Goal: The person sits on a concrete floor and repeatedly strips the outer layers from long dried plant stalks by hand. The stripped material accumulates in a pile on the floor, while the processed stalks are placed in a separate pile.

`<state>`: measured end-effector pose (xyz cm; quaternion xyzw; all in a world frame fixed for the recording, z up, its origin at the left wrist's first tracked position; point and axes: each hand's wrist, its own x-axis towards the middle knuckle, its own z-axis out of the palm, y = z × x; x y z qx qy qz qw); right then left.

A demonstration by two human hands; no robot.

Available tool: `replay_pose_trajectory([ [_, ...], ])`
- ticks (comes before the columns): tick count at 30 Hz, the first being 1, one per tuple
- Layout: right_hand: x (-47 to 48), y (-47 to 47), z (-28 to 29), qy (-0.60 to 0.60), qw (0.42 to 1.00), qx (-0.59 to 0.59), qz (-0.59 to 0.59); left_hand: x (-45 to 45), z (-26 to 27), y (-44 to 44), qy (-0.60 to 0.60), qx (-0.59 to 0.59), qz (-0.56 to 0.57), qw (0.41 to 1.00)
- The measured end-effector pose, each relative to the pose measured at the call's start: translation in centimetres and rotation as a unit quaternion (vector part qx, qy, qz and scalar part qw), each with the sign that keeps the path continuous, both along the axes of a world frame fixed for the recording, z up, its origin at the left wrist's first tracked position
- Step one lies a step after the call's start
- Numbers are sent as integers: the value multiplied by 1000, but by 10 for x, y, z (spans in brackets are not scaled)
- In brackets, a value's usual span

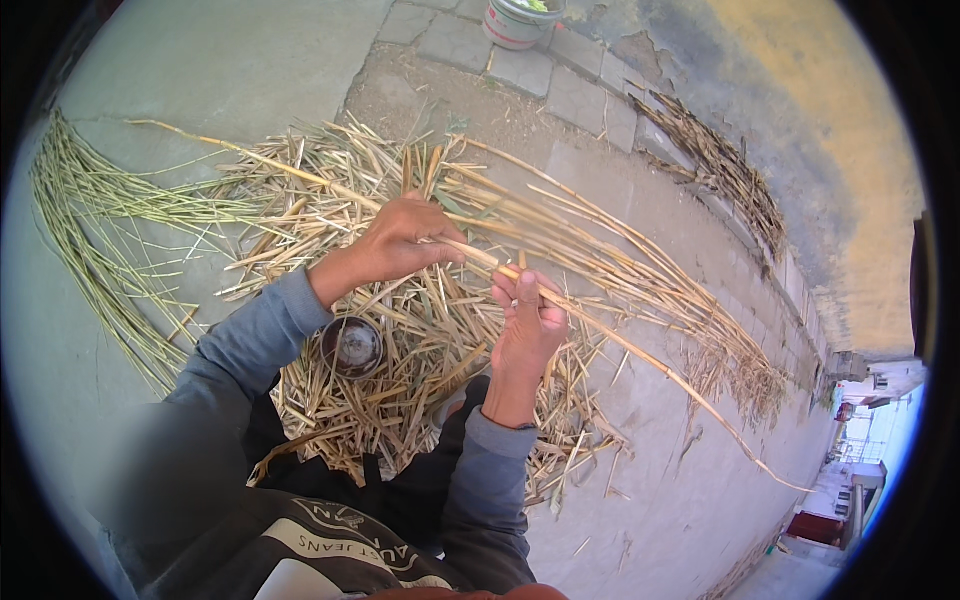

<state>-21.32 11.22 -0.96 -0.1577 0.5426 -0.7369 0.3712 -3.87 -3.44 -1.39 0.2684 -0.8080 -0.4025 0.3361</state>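
Observation:
A long dry yellow stalk [622, 341] slants across the view, its thin end bending down at the lower right. My left hand [409, 236] grips it from above. My right hand [531, 319], palm turned up, pinches the stalk between thumb and fingers a short way further right. A pale strip of the stalk shows between the two hands. Beyond my left hand, a yellow stalk [300, 174] runs on to the upper left; whether it is the same one is hidden by the hand. Below both hands lies a heap of dry leaf sheaths and stalk pieces [405, 375].
A round, dark-rimmed container [352, 347] sits in the heap near my left forearm. Peeled green stems [97, 217] fan out at left. Long dry stalks [637, 262] lie at right. A white bucket [517, 26] stands at the top, and dry sticks [720, 165] lie along the wall [832, 150].

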Motion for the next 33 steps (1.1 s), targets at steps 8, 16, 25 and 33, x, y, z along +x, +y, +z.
replay_pose_trajectory([
  [8,-12,3,-4,-24,997,67,-29,59,4,-56,-200,-275,233,911],
  [16,-14,-2,-2,-12,996,68,-50,51,-22,-43,-140,-135,-59,979],
  [25,-16,1,3,15,997,65,-45,44,-28,-38,-39,84,-28,995],
  [33,-21,7,2,35,999,1,-7,40,-11,-30,-108,96,-35,989],
])
